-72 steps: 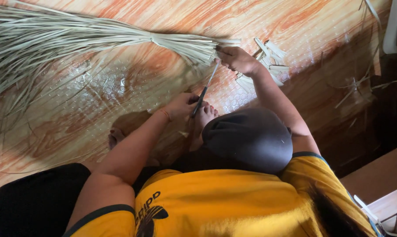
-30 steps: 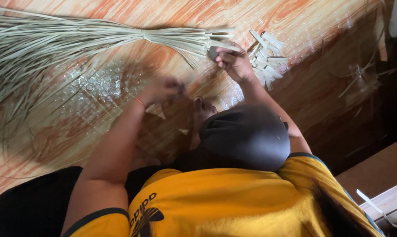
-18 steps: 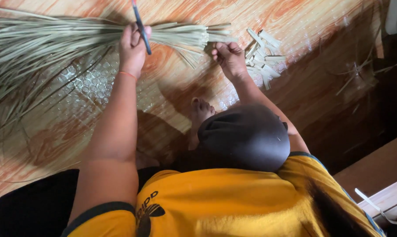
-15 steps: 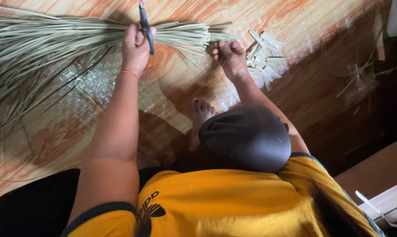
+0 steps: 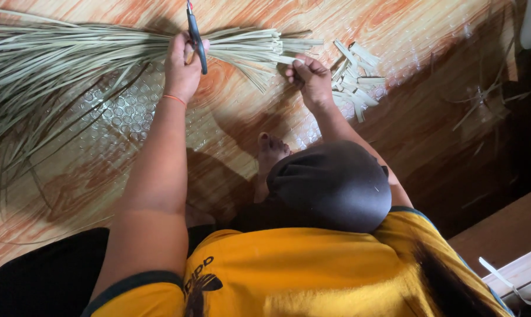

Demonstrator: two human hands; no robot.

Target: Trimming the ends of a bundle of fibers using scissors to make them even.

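A long bundle of pale green leaf strips (image 5: pixel 71 58) lies across the floor, with its trimmed ends pointing right. My left hand (image 5: pixel 183 64) presses on the bundle near those ends and holds dark-handled scissors (image 5: pixel 196 36), which point up and away. My right hand (image 5: pixel 308 77) pinches the cut tips of the strips (image 5: pixel 277 50). A small heap of short cut-off pieces (image 5: pixel 353 76) lies just right of my right hand.
The floor is an orange wood-pattern sheet (image 5: pixel 394 29) under clear bubble wrap (image 5: pixel 118 111). My bare foot (image 5: pixel 271 149) and bent knee in dark cloth (image 5: pixel 330 185) sit below the hands. Loose strips (image 5: pixel 482 100) lie at the right. A wooden board (image 5: pixel 506 235) is at the lower right.
My left hand has risen from near my knee to the bundle, carrying the scissors. My right hand has stayed at the strip ends. Almost nothing has moved in the last half second.
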